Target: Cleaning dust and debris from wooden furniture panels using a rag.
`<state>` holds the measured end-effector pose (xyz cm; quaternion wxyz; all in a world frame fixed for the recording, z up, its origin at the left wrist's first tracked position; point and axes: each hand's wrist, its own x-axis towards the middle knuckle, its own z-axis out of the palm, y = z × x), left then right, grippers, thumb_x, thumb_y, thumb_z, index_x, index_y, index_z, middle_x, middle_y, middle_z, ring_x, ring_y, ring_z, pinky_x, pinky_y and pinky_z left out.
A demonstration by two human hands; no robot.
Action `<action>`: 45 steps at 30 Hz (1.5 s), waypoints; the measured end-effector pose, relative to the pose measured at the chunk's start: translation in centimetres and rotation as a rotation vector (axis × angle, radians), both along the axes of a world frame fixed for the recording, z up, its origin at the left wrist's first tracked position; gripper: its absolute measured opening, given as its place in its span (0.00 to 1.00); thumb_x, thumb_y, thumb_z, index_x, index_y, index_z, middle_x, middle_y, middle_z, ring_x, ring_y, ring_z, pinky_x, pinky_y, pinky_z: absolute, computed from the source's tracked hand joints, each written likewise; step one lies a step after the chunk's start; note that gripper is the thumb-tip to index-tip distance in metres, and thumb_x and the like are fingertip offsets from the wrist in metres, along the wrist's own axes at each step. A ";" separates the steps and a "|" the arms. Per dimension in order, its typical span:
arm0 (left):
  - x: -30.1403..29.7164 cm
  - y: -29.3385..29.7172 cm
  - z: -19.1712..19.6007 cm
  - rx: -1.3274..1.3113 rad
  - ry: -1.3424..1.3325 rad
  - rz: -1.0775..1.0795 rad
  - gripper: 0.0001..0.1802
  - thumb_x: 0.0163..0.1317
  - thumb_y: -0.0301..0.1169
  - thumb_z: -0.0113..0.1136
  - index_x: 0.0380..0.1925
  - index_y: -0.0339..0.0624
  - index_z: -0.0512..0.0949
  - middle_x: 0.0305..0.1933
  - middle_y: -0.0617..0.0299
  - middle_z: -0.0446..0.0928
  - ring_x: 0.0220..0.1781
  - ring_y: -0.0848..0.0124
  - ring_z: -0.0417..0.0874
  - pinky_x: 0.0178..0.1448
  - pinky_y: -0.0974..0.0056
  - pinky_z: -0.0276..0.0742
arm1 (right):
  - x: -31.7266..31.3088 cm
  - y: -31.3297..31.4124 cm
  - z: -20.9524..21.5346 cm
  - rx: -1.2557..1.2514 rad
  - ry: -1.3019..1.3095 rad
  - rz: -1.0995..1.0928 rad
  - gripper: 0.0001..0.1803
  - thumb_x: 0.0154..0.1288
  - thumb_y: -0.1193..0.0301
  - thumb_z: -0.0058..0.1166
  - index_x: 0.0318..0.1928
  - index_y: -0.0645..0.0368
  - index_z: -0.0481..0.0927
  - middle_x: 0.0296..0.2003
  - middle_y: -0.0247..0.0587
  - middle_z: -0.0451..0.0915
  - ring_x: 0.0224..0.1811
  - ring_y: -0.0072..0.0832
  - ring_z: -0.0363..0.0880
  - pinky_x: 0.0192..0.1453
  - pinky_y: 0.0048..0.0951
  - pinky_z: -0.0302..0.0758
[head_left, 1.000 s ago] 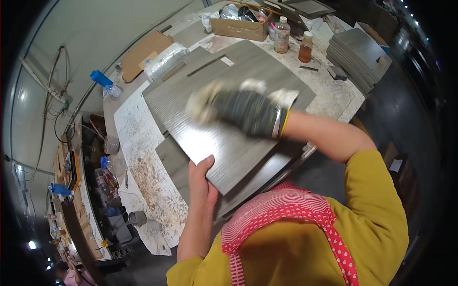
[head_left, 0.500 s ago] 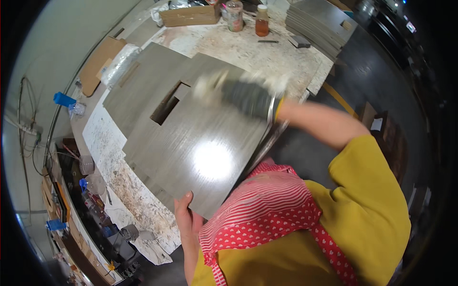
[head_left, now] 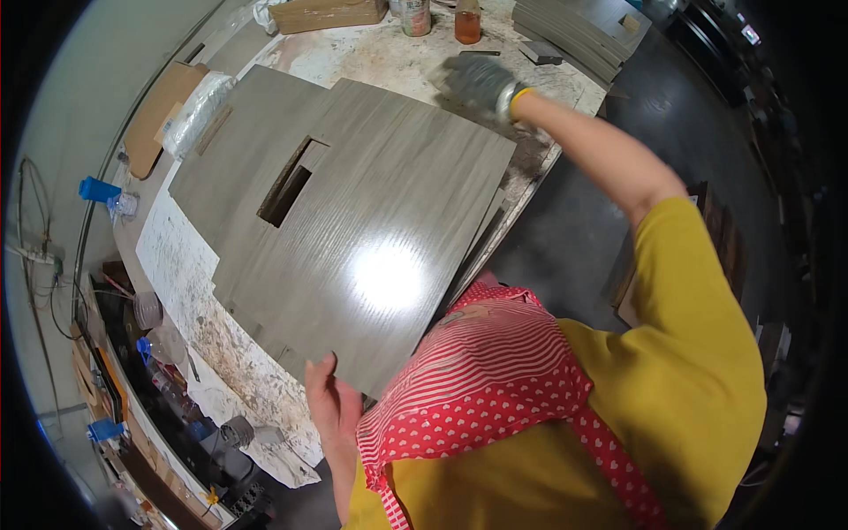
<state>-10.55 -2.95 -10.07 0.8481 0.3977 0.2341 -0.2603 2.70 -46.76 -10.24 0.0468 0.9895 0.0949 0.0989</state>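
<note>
A glossy grey wood-grain panel (head_left: 380, 194) with a rectangular slot lies on the workbench, overlapping another grey panel (head_left: 252, 115). My bare left hand (head_left: 334, 408) grips its near corner, thumb up at the edge and the other fingers mostly hidden. Past the panel's far right corner is my right hand (head_left: 477, 87), in a dark grey and whitish work glove, blurred by motion. It is off the panel, above the stained bench top (head_left: 353, 55). Whether it holds anything I cannot make out. A dark block (head_left: 541, 53) and a thin dark tool (head_left: 480, 53) lie close to it.
Stacked grey panels (head_left: 583, 31) stand at the far right corner. A jar of amber liquid (head_left: 468, 25), a cup (head_left: 415, 16) and a cardboard box (head_left: 327, 13) line the far side. Plastic-wrapped material (head_left: 199, 115) and a blue-capped bottle (head_left: 104, 193) sit at left.
My right hand has swept away from over the panel to beyond its far right corner. The left hand stays at the near corner. The whole view has shifted slightly.
</note>
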 end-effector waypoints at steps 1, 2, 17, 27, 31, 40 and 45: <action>0.5 0.2 0.2 -0.021 -0.017 0.034 0.25 0.57 0.28 0.50 0.56 0.39 0.59 0.57 0.53 0.65 0.57 0.58 0.67 0.59 0.53 0.64 | 0.6 -1.1 0.2 -0.135 0.179 -0.098 0.18 0.53 0.61 0.46 0.41 0.58 0.74 0.44 0.50 0.73 0.46 0.42 0.72 0.51 0.36 0.68; 0.6 0.4 0.3 -0.045 -0.030 0.068 0.24 0.60 0.34 0.50 0.54 0.38 0.61 0.56 0.53 0.66 0.56 0.59 0.68 0.58 0.53 0.65 | -0.1 -2.0 -0.1 0.434 -0.019 -0.264 0.19 0.56 0.57 0.43 0.42 0.56 0.74 0.44 0.49 0.74 0.48 0.41 0.71 0.51 0.36 0.67; 12.2 -1.7 4.4 -0.033 -0.152 0.034 0.18 0.57 0.29 0.51 0.46 0.31 0.67 0.46 0.49 0.73 0.48 0.58 0.75 0.52 0.57 0.73 | -6.3 10.5 4.8 0.033 -0.500 0.449 0.19 0.64 0.68 0.38 0.54 0.60 0.63 0.53 0.41 0.65 0.53 0.28 0.67 0.55 0.25 0.66; 12.0 -1.2 -2.0 -0.041 -0.296 0.085 0.22 0.58 0.21 0.47 0.54 0.35 0.59 0.54 0.52 0.66 0.53 0.60 0.71 0.56 0.58 0.71 | -9.9 10.2 -0.2 0.278 -0.172 0.471 0.11 0.61 0.71 0.41 0.44 0.59 0.70 0.37 0.36 0.73 0.36 0.22 0.75 0.35 0.16 0.73; 12.9 -0.9 -3.4 -0.084 -0.264 0.101 0.21 0.58 0.22 0.49 0.53 0.37 0.60 0.53 0.51 0.67 0.53 0.59 0.71 0.58 0.54 0.69 | -10.8 20.0 -3.5 0.644 -0.104 0.743 0.16 0.60 0.69 0.36 0.44 0.65 0.71 0.34 0.42 0.75 0.33 0.29 0.75 0.31 0.24 0.73; 11.6 -1.0 -1.7 -0.049 -0.435 0.109 0.29 0.56 0.20 0.47 0.59 0.41 0.54 0.58 0.55 0.61 0.58 0.62 0.66 0.60 0.57 0.65 | -12.4 15.3 -2.2 -0.142 0.094 0.353 0.21 0.61 0.65 0.38 0.54 0.58 0.64 0.50 0.42 0.69 0.55 0.34 0.66 0.59 0.32 0.63; 11.4 -0.3 -2.1 -0.038 -0.444 0.120 0.29 0.57 0.20 0.47 0.59 0.41 0.54 0.58 0.55 0.61 0.57 0.62 0.66 0.60 0.57 0.65 | -12.8 19.1 -0.3 0.050 0.002 0.414 0.18 0.55 0.71 0.45 0.48 0.59 0.70 0.38 0.45 0.73 0.41 0.40 0.73 0.46 0.38 0.71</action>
